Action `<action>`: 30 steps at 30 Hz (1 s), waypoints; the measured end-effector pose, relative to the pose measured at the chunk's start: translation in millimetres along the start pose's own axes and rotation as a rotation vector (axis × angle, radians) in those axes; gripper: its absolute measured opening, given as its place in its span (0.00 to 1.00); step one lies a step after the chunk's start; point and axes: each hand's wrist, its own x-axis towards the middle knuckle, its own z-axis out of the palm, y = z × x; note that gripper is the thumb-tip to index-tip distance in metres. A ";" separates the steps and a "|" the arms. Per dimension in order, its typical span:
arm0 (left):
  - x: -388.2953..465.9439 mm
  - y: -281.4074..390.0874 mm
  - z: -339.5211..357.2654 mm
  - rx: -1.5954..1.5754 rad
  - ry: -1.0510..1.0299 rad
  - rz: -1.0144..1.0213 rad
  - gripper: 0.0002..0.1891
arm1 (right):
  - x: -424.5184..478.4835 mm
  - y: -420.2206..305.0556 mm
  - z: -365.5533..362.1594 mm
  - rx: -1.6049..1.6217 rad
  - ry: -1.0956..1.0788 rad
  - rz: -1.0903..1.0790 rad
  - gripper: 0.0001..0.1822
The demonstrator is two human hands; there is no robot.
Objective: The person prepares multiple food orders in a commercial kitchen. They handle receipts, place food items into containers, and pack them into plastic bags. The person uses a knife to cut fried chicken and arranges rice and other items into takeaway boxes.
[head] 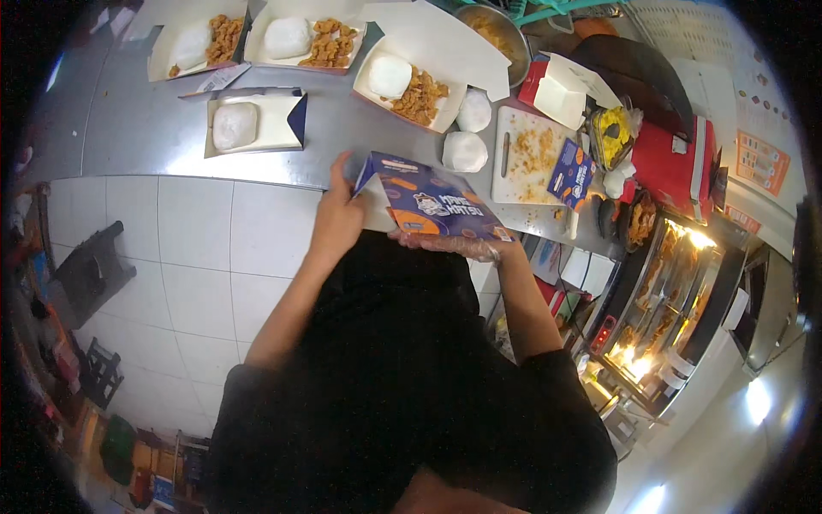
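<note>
A purple and orange printed cardboard food box (pixel 437 199) is held in front of me, over the counter's near edge. My bare left hand (pixel 340 215) grips its left end, thumb on the side and forefinger raised. Beneath its near side lies my right hand (pixel 449 245), in a clear plastic glove, partly hidden by the box. Just past it, two white wrapped rice portions (pixel 465 152) sit on the counter. An open box (pixel 292 122) to the left holds one wrapped portion. Farther back, an open box (pixel 449 106) contains wrapped rice and fried chicken pieces (pixel 420 96).
Two more filled boxes (pixel 350 54) stand along the back of the steel counter (pixel 148 135). At right are a crumb-strewn white cutting board (pixel 514 160), another purple printed carton (pixel 570 175), a metal bowl (pixel 520 48), a red bag (pixel 674 167) and a lit display warmer (pixel 668 308).
</note>
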 end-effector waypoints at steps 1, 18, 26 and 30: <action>0.9 6.9 6.4 0.048 -0.029 0.033 0.36 | 6.3 7.2 -12.5 -0.254 -0.121 -0.045 0.27; 56.4 -18.8 -23.3 0.457 0.348 0.159 0.23 | 60.3 8.9 -126.4 -1.589 0.851 -0.699 0.45; 53.5 -6.8 -23.1 0.679 0.369 0.121 0.21 | 63.5 41.8 -153.2 -1.002 0.671 -0.468 0.46; 50.0 -18.2 -23.9 0.672 0.350 0.143 0.18 | 34.2 17.5 -49.9 -0.793 0.240 -0.528 0.44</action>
